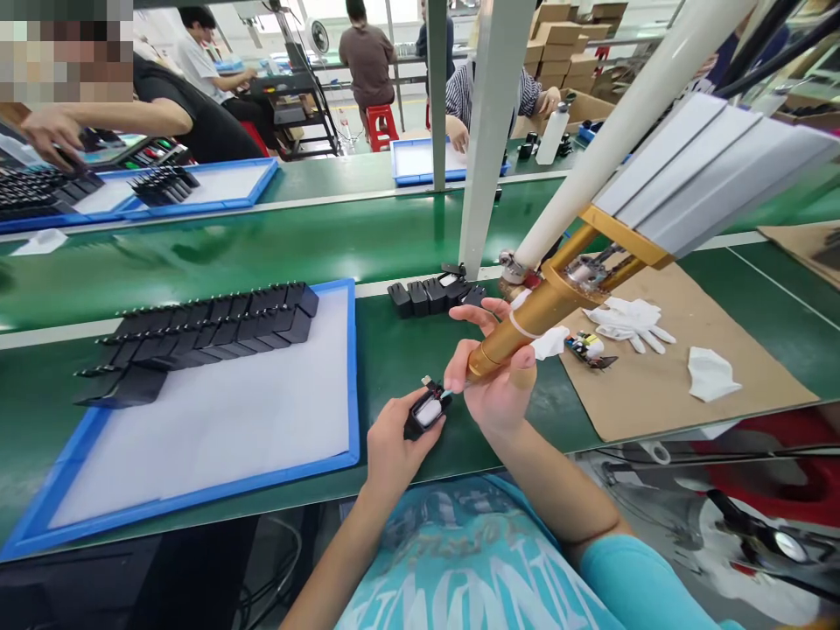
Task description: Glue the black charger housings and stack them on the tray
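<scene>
Casing (413, 424) held in left hand (394, 439), opening upward

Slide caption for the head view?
Left hand holding an open black casing, right hand holding a gold tool angled toward it, beside a blue-rimmed tray.

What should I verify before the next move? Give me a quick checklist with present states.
1. Left hand holding the small black case: ok.
2. Case opening exposed: ok, a white part shows inside.
3. Right hand gripping the gold tool: ok.
4. Tool tip touching the white part: cannot tell, too small to judge.
5. Gloves worn, if required: not ok, both hands are bare; white gloves lie on the cardboard.
</scene>
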`<state>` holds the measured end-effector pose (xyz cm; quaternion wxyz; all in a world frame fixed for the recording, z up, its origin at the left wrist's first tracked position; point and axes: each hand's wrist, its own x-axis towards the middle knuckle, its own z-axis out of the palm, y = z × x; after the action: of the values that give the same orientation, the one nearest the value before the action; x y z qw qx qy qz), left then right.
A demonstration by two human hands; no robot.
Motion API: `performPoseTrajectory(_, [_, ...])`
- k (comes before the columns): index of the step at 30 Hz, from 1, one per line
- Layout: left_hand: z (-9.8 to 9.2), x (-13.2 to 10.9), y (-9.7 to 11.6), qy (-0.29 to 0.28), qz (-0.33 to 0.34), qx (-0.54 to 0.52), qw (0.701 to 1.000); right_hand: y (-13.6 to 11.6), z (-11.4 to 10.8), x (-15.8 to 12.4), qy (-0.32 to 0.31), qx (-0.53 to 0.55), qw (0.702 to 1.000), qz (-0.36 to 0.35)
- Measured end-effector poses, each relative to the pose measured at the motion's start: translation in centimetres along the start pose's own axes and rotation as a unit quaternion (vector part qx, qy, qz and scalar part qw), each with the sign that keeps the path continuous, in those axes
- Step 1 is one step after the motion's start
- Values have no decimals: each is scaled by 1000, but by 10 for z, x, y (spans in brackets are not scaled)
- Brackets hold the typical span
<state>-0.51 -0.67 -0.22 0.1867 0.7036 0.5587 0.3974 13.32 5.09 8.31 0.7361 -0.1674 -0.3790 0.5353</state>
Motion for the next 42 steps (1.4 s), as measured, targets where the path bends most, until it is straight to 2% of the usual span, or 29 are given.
performPoseTrajectory(4, [-5,2,4,21,18,11,1000,-1,2,0,6,-11,1000,-2])
performPoseTrajectory(12, [-6,3,5,26,-2,-9,1000,-2,3,1,6,-31,999,-18])
performPoseTrajectory(18, [-5,2,2,19,-32,-38,999,-2,7,2,26,-46,999,-4])
performPoseTrajectory(24, [0,7,3,21,-48,-70,996,-1,12,0,11,-33,999,-5])
performPoseTrajectory(29, [5,12,9,30,-37,-81,996,3,20,-1,11,-33,999,1])
performPoseTrajectory(38, [11,12,9,75,10,-107,991,6,23,-4,-36,3,999,-3])
performPoseTrajectory(42, [7,14,9,47,2,-81,996,5,24,-3,-26,5,1000,-4])
